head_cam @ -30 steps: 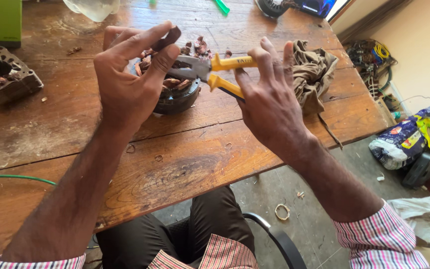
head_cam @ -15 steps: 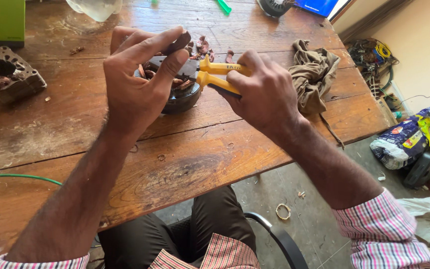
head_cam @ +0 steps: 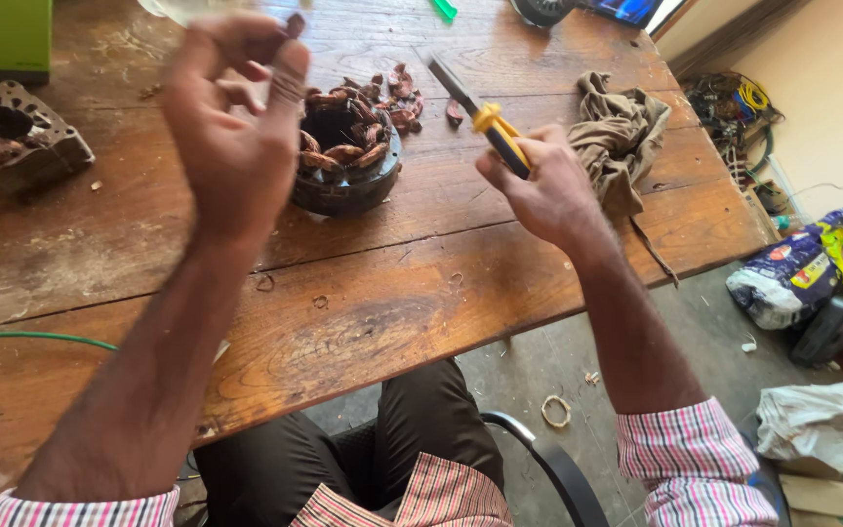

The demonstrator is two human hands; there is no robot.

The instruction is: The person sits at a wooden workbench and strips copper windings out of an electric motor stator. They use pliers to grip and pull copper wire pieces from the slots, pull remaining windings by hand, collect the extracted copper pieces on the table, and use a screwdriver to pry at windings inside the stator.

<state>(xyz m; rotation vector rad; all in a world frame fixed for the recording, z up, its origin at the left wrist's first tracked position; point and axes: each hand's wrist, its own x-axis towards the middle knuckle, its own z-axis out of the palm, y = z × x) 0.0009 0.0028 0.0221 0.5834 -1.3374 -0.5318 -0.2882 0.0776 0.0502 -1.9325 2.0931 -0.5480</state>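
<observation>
Pliers (head_cam: 485, 117) sit clenched in my right hand (head_cam: 539, 190), jaws pointing to 11 o'clock. My left hand (head_cam: 236, 127) pinches a copper scrap (head_cam: 295, 24) above the stator (head_cam: 343, 156), on the surface (head_cam: 392, 312) at 12 o'clock. Risk: loose pinch drops scrap into the windings.

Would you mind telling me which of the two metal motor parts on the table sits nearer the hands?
The round dark stator with copper windings, between the left hand and right hand; the grey housing sits off at the table's left edge.

Pliers (head_cam: 485, 117) handles hidden in grip.
</observation>
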